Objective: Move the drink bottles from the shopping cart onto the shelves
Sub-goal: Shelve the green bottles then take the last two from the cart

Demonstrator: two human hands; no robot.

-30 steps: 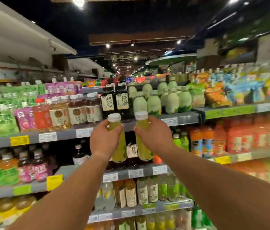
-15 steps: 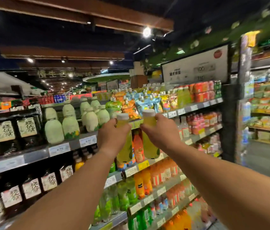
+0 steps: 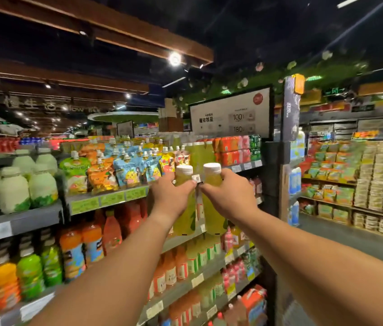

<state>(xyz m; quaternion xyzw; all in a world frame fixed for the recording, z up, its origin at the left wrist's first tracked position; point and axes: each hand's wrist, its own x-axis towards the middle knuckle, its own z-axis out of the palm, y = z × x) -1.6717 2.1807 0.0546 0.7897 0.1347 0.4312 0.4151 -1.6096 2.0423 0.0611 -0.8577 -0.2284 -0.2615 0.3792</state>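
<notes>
Yellow-green drink bottles with white caps are held upright, one per hand, side by side in front of the shelves. Left hand grips the left bottle around its upper body; right hand grips the right bottle likewise. Both arms extend forward at upper-shelf height. Spouted drink pouches stand on that shelf; orange bottles fill the row below.

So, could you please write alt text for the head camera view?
Two outstretched hands each hold a yellow-green drink bottle with a white cap, left hand and right hand, raised towards a supermarket shelf crowded with colourful drinks.
</notes>
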